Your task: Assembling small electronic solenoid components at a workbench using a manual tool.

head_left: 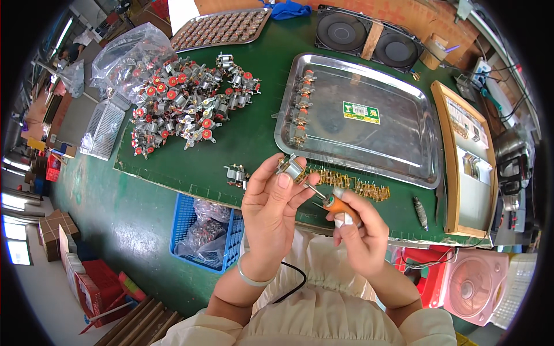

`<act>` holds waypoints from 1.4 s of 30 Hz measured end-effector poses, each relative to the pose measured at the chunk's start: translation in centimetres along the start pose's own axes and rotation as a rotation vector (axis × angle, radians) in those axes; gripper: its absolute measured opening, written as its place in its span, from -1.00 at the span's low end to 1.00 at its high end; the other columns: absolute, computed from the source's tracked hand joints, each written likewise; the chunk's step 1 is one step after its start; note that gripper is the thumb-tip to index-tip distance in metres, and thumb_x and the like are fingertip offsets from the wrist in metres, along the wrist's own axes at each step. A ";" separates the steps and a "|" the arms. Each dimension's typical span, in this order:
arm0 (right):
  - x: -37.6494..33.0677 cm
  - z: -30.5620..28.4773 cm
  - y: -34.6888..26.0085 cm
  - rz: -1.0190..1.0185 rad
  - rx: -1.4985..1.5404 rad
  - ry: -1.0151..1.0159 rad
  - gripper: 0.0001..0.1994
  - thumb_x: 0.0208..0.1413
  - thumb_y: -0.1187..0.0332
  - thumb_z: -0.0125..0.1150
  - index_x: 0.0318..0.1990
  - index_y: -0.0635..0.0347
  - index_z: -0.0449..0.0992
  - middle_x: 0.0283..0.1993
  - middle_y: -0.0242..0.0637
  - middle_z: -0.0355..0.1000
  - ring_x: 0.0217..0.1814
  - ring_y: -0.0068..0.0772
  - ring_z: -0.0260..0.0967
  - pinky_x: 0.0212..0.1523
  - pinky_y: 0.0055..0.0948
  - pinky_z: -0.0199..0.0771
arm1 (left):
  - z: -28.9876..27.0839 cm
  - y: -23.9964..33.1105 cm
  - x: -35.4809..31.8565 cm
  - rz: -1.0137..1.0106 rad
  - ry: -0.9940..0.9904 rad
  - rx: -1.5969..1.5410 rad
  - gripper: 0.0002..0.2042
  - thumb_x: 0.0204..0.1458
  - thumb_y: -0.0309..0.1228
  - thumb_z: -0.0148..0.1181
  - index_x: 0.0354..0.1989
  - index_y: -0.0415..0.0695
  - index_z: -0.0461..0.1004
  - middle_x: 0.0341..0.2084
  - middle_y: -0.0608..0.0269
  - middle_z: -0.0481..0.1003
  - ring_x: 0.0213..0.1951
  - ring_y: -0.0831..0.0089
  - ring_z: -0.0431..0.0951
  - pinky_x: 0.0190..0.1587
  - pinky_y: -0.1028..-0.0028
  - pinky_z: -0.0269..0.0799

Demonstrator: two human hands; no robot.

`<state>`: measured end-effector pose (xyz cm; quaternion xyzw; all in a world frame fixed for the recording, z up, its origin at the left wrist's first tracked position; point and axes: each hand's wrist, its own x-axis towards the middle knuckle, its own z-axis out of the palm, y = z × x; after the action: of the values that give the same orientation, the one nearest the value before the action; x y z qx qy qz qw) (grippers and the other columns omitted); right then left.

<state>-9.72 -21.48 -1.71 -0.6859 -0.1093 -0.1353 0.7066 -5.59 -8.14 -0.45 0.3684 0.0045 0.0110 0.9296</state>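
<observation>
My left hand [268, 202] is closed, pinching a small silver cylindrical motor-like part [292, 168] between thumb and fingers. In my right hand [360, 230] is a screwdriver-like tool [341, 209] with an orange handle and a thin metal shaft. The shaft points up and left toward the part; whether its tip touches cannot be made out. White wrapping covers a right fingertip. Just beyond my hands lie brass-coloured brackets [369, 190] in a row. A metal tray [398, 132] stands behind them, with a line of similar parts [302, 109] along its left side.
Loose parts are heaped [184, 104] on the green table, beside a clear plastic bag [130, 63]. A filled tray [222, 30] and a two-speaker unit [369, 37] stand at the back. A wooden frame [444, 132] is at right; a blue basket [183, 230] sits below the table edge.
</observation>
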 end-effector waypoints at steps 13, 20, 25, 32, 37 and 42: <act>0.3 -0.2 -0.3 0.039 -0.151 0.041 -0.80 0.10 0.32 -0.01 -0.25 0.30 0.27 -0.52 -0.39 0.24 -0.57 -0.70 0.14 -0.60 -0.71 0.09 | -0.1 -0.3 -0.7 0.167 0.003 0.161 -0.69 0.09 -0.46 -0.05 0.02 -0.20 0.20 -0.15 -0.02 0.39 -0.26 0.25 0.52 -0.26 0.45 0.52; 1.4 0.5 -1.4 0.738 0.604 -0.115 -0.73 0.19 0.26 -0.15 -0.36 0.33 0.31 -0.70 -0.41 0.13 -0.69 -0.70 -0.05 -0.63 -0.67 0.08 | -0.6 -0.1 -0.7 0.187 -0.046 0.165 -0.68 0.09 -0.46 -0.06 0.03 -0.20 0.19 -0.14 -0.03 0.39 -0.26 0.24 0.53 -0.27 0.45 0.52; 1.3 -0.3 -0.9 0.217 -0.081 -0.100 -0.67 0.21 0.15 -0.23 -0.35 0.29 0.26 -0.60 -0.41 0.23 -0.64 -0.71 0.11 -0.69 -0.63 0.04 | -0.9 0.1 -0.6 0.215 -0.014 0.122 -0.69 0.06 -0.49 -0.01 0.00 -0.21 0.22 -0.19 -0.02 0.43 -0.23 0.19 0.52 -0.24 0.40 0.50; 1.5 1.1 -0.9 0.469 0.207 -0.117 -0.57 0.19 0.06 -0.21 -0.47 0.29 0.32 -0.76 -0.36 0.13 -0.78 -0.59 0.07 -0.74 -0.63 0.01 | -1.0 0.2 -0.6 0.172 -0.018 0.108 -0.69 0.06 -0.49 -0.01 0.00 -0.21 0.22 -0.17 -0.02 0.42 -0.23 0.19 0.51 -0.23 0.38 0.50; 2.6 -0.5 -1.7 0.840 0.394 -0.284 -0.64 0.18 0.11 -0.16 -0.40 0.28 0.32 -0.68 -0.34 0.28 -0.73 -0.65 0.14 -0.74 -0.63 0.10 | -1.2 0.4 -0.8 0.151 -0.015 0.152 -0.69 0.08 -0.46 -0.05 0.02 -0.20 0.21 -0.15 -0.05 0.39 -0.27 0.22 0.53 -0.25 0.42 0.52; 3.4 -1.6 -2.5 0.609 0.202 -0.178 -0.83 0.07 0.34 0.08 -0.34 0.26 0.31 -0.56 -0.31 0.35 -0.67 -0.66 0.24 -0.70 -0.71 0.22 | -1.3 0.9 -0.6 0.047 -0.004 0.128 -0.71 0.09 -0.45 -0.06 -0.01 -0.21 0.23 -0.18 -0.03 0.40 -0.29 0.25 0.53 -0.28 0.43 0.51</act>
<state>-7.44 -23.26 1.71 -0.6227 0.0264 0.1541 0.7667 -6.26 -6.62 -0.83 0.4272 -0.0052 0.0319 0.9036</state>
